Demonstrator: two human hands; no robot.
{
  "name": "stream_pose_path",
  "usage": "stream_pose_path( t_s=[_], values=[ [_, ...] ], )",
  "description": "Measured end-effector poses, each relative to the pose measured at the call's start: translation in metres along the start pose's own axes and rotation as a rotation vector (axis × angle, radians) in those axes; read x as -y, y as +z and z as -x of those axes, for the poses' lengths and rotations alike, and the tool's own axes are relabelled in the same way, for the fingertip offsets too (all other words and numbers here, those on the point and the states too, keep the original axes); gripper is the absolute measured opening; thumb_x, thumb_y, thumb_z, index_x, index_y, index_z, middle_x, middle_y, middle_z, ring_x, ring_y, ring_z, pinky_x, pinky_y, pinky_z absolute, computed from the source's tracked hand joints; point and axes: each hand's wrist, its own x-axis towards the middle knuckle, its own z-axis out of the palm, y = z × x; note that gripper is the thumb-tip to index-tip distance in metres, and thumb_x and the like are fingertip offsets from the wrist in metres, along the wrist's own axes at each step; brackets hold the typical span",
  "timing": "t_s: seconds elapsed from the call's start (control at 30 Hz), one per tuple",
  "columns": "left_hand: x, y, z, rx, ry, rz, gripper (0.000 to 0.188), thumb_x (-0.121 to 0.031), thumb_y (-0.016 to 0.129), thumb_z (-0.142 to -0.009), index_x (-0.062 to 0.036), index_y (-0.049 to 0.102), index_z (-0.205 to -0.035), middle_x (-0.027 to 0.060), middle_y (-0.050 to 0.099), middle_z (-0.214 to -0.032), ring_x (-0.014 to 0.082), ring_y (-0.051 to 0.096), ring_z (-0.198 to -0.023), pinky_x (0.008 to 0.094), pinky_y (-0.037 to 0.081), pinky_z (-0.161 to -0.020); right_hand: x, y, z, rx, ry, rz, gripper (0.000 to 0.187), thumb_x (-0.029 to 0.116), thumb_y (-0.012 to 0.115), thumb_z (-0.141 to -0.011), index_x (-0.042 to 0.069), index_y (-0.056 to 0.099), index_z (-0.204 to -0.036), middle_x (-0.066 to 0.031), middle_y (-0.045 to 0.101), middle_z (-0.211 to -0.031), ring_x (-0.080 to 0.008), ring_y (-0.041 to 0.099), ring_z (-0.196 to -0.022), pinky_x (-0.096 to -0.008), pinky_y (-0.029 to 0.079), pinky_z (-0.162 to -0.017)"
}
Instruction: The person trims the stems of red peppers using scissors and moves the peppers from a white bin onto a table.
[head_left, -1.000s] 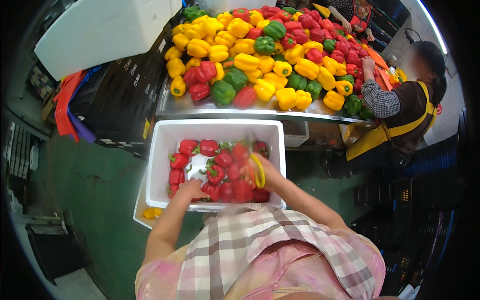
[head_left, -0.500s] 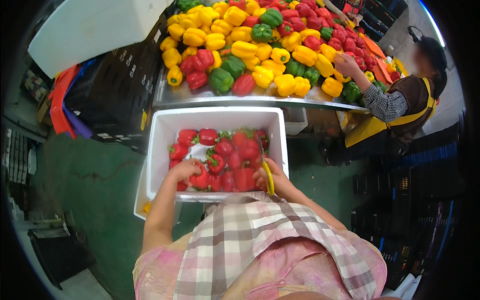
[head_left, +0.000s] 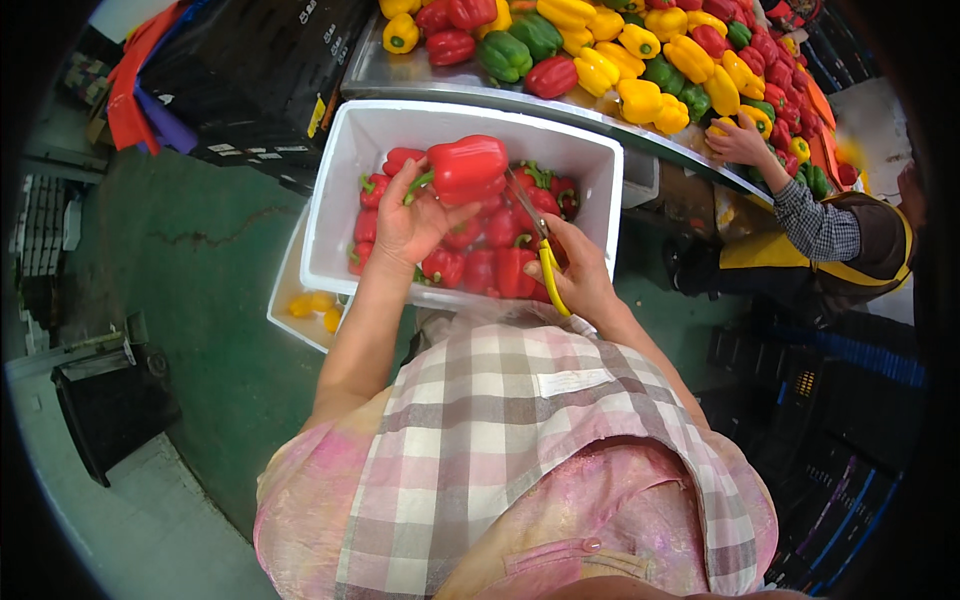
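Note:
My left hand (head_left: 412,220) is closed on a red bell pepper (head_left: 468,168), raised above a white foam box (head_left: 330,215). The pepper lies on its side, its green stem toward my palm. In my right hand (head_left: 580,265) is a pair of yellow-handled scissors (head_left: 548,268). Their blades point up and away from me, the tips close to the held pepper's right end; I cannot tell whether they touch. Several more red bell peppers (head_left: 515,272) fill the lower part of the box.
A metal table (head_left: 400,78) beyond the box bears piled yellow, red and green peppers. At its right a co-worker's hand (head_left: 742,140) touches the peppers. Black crates (head_left: 245,90) are stacked at the left. Below the box stands another pale box (head_left: 290,270) with yellow peppers (head_left: 318,305).
My left hand has risen out of the box with a red pepper. The scissors in my right hand have come closer to it. The view has shifted, bringing the box higher and rightward.

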Motion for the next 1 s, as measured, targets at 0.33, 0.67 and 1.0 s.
stream_pose_path(
  t_s=[0.33,0.67,1.0],
  values=[
    [0.031,0.010,-0.015,-0.279,-0.076,-0.617,0.029,-0.022,0.045,-0.105,-0.0130,0.048,-0.132,0.0059,0.055,-0.130,0.0276,0.059,-0.119,0.0588,0.059,-0.084,0.023,-0.043,-0.033,0.092,-0.340,0.741,0.051,0.022,0.077,-0.079,0.014,0.062,-0.127,-0.0097,0.063,-0.097,-0.0298,0.065,-0.085,-0.0405,0.053,-0.074],
    [0.086,-0.087,-0.036,-0.371,-0.384,-0.676,0.061,-0.002,0.054,-0.085,-0.0108,0.038,-0.143,0.0104,0.059,-0.118,0.0238,0.066,-0.096,0.0465,0.059,-0.084,-0.039,-0.034,-0.020,0.390,-0.029,0.772,0.038,0.040,0.072,-0.082,0.010,0.060,-0.102,-0.0163,0.067,-0.086,-0.0366,0.068,-0.083,-0.0472,0.053,-0.069],
    [0.095,-0.047,-0.030,-0.066,0.043,-1.271,0.091,-0.018,0.087,-0.071,-0.0027,0.036,-0.144,0.0134,0.050,-0.136,0.0236,0.053,-0.124,0.0358,0.045,-0.105,-0.039,-0.048,-0.007,0.368,0.306,0.319,0.062,0.051,0.072,-0.084,0.010,0.060,-0.130,-0.0196,0.070,-0.103,-0.0393,0.067,-0.096,-0.0465,0.052,-0.080]
  ],
)
